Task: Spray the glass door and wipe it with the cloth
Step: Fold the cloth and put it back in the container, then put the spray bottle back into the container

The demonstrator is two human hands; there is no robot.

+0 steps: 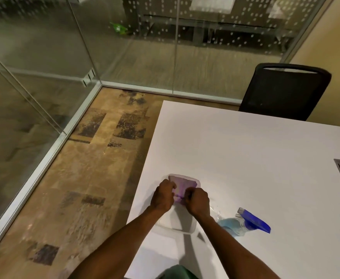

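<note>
- Warm, yellowish indoor light, fairly dim; the white table [255, 158] is the brightest surface and takes a faint lilac tint.
- Soft shadows of the forearms fall on the table toward the near edge, so the light comes from above and ahead.
- The glass walls [135, 47] carry hazy reflections and pale streaks, and what lies behind them looks washed out.
- Wide-angle bending: the wall frames and floor rails lean and curve toward the left and top edges.
- The picture is soft overall; the carpet [96, 158] is smeared and blocky, and the spray bottle [245, 222] has blurred outlines.
</note>
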